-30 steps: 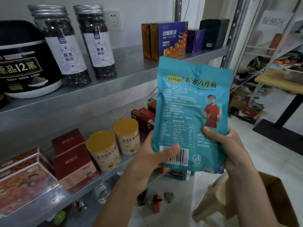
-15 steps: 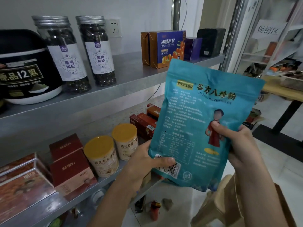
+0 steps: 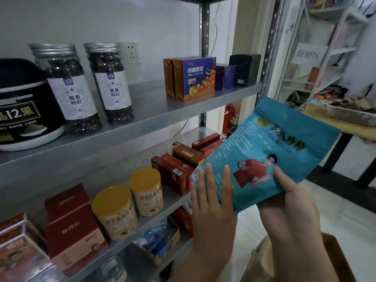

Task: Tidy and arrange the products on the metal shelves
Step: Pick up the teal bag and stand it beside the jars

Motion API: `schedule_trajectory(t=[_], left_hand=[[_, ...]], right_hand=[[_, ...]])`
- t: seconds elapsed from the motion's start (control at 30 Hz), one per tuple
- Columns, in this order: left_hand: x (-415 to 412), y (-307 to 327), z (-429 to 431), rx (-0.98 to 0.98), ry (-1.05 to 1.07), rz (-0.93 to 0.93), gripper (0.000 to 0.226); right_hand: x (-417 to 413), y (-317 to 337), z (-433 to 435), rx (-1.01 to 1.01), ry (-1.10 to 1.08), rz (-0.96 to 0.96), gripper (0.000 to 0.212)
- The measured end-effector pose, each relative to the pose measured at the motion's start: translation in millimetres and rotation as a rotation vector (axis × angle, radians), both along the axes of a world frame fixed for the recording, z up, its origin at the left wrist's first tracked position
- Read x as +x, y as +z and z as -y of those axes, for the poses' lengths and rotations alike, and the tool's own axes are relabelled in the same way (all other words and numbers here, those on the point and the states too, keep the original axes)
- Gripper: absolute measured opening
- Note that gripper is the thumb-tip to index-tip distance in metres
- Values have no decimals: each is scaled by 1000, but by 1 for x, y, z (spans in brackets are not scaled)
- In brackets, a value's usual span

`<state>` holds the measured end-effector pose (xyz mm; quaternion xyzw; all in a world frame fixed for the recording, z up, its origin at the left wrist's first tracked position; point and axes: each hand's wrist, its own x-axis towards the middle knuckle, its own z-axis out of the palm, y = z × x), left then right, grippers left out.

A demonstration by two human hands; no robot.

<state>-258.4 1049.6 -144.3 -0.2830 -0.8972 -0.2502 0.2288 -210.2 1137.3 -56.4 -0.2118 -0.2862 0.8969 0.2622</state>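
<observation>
Grey sheet-metal shelves [image 3: 154, 104]: matte flat decks, perforated uprights. Upper deck, far left: round glossy black tub [image 3: 24, 110] with a white base. Teal pouch [image 3: 270, 139], flat soft matte foil, held tilted in the air at the shelves' right end, in front of dark red cartons [image 3: 173, 174] on the lower deck. Lower deck left: red boxes [image 3: 73, 226], rectangular card. Two clear cylindrical jars [image 3: 71, 88] with ribbed silver lids beside the tub. Orange-blue cardboard box [image 3: 195, 78] further right. Two paper-wrapped cans [image 3: 116, 212] with yellow lids. Right hand [image 3: 291, 208] grips the pouch's bottom edge, thumb on the printed face, fingers underneath. Left hand [image 3: 211, 196] lies flat, fingers straight and slightly spread, pressing the pouch's lower left corner
</observation>
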Motion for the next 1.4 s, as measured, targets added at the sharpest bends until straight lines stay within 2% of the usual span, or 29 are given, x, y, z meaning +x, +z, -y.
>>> schedule_trajectory(t=[0.07,0.13,0.2,0.23,0.3,0.37,0.43,0.5,0.6,0.7,0.83,0.87,0.97,1.03,1.07,1.17,1.27,1.33,1.4], left_hand=[[-7,0,6,104,-48,-113,98],[-16,10,14,305,-165,-50,82],[-21,31,27,554,-265,226,70],[-24,40,34,624,-339,395,68],[-32,52,48,667,-447,621,59],[-37,59,58,667,-498,759,48],[-39,59,62,709,-527,879,47],[-41,57,64,789,-526,989,53],[-42,61,64,862,-520,1099,65],[-42,73,64,891,-492,1125,61],[-39,90,73,875,-465,1041,55],[-39,94,77,879,-465,1005,53],[-38,111,85,934,-500,914,47],[-37,120,85,993,-494,863,43],[-36,126,85,1004,-478,814,42],[-39,150,86,905,-446,600,39],[-46,173,88,758,-343,355,51],[-52,185,90,616,-283,177,56],[-63,200,96,398,-124,-103,57]], right_hand=[[9,0,-1,60,83,-37,25],[19,3,-6,246,218,-92,57],[25,4,-15,486,327,-95,95],[24,4,-22,551,310,-82,105],[14,6,-41,606,170,-47,121],[0,11,-56,606,136,-69,132],[-12,18,-65,546,254,-129,117],[-23,24,-70,524,323,-165,91],[-39,32,-68,534,281,-209,77],[-49,40,-65,523,233,-241,50],[-49,48,-72,563,317,-370,29],[-48,50,-76,582,395,-401,33],[-53,59,-83,720,660,-396,93],[-63,67,-81,776,746,-381,110],[-69,71,-78,777,758,-378,112],[-86,85,-72,802,721,-463,90],[-100,97,-71,830,621,-604,79],[-109,106,-74,825,562,-745,66],[-122,117,-78,798,502,-864,70]])
